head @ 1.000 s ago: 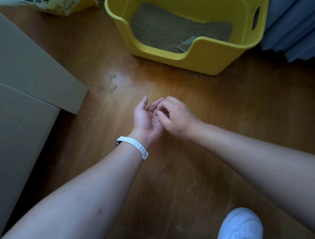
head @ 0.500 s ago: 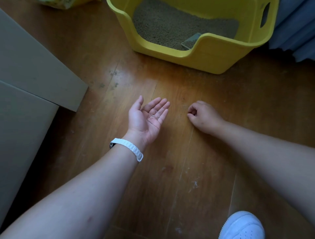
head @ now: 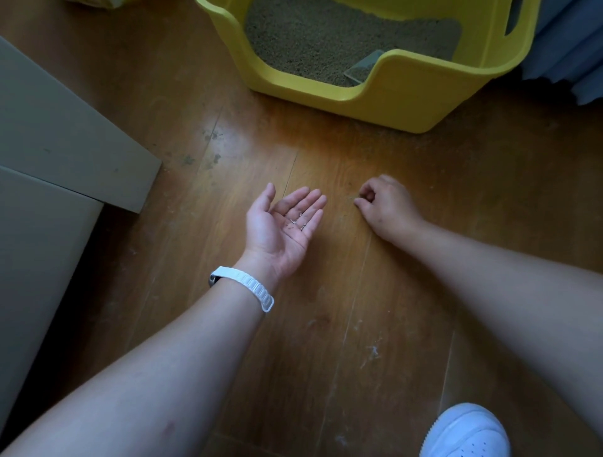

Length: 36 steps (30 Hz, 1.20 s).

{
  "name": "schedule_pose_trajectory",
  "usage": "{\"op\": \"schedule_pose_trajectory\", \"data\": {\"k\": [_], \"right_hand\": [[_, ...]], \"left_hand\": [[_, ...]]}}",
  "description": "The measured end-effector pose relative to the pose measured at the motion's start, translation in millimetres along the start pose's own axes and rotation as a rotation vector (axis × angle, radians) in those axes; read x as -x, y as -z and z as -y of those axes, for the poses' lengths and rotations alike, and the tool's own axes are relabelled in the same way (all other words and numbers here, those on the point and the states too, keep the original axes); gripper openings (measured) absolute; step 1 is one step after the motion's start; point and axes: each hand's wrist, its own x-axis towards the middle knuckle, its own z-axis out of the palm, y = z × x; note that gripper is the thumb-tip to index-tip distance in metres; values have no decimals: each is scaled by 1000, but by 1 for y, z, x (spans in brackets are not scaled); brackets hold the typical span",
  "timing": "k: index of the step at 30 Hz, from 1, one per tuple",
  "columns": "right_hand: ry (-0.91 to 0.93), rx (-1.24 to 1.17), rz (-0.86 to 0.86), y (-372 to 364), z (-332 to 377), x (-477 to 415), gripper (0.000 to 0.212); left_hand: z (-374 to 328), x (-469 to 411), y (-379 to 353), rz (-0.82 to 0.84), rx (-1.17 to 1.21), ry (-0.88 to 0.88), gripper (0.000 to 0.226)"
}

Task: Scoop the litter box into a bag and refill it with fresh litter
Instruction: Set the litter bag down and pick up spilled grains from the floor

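A yellow litter box [head: 401, 101] stands on the wooden floor at the top, filled with grey-brown litter [head: 326, 42]. A grey scoop [head: 362, 69] lies in the litter near the box's front wall. My left hand [head: 280, 225] is held palm up over the floor with a few litter grains resting on its fingers. My right hand [head: 385, 205] is to its right, knuckles up, fingertips pinched down at small grains on the floor [head: 350, 197].
A grey cardboard box [head: 49, 169] fills the left side. A blue curtain [head: 567, 49] hangs at the top right. A yellow bag corner [head: 98, 2] shows at the top edge. My white shoe [head: 466, 434] is at the bottom right.
My right hand has left the left palm, moved right and dropped to the floor with fingers pinched. The left palm has stayed open, facing up.
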Motion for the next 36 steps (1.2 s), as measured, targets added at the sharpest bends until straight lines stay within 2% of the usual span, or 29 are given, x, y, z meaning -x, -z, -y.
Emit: {"op": "schedule_pose_trajectory", "data": {"k": [9,16,22,29,33,36], "right_hand": [[25,32,6,0,1,-5,17],[99,144,84,2,4,-5,19],[83,183,133,8,11,-6,18],[31,-61,108,13,31,9,14],[126,-274,88,22,70,24,8],[246,-343,114,27,94,37,11]], "left_hand": [[5,-1,-1,-7,-16,12,55],[6,-2,-4,-4,-25,5,55],[7,-2,-6,-1,-40,5,55],[5,-3,2,6,-30,-10,55],[5,-3,0,16,7,-21,51],[4,0,-6,43,79,-9,48]]}}
